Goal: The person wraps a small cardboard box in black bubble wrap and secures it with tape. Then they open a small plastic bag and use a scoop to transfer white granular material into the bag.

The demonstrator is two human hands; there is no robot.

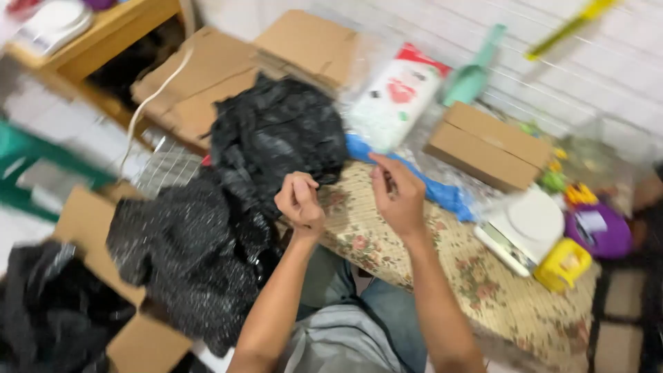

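The left hand (300, 200) was curled at the edge of a black plastic bag (276, 135) on the flowered cloth (476, 269); the right hand (397, 193) pinched something too blurred to tell.

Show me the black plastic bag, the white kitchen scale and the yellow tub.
black plastic bag (276, 131), head view, on its crumpled middle
white kitchen scale (528, 224), head view, on its round top plate
yellow tub (563, 264), head view, on its lid

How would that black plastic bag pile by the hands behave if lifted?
The black bag pile is crumpled and creased, so it is likely floppy and light for its bulk. Its glossy film probably slips. The left hand sits at its edge, so a pinch should hold it.
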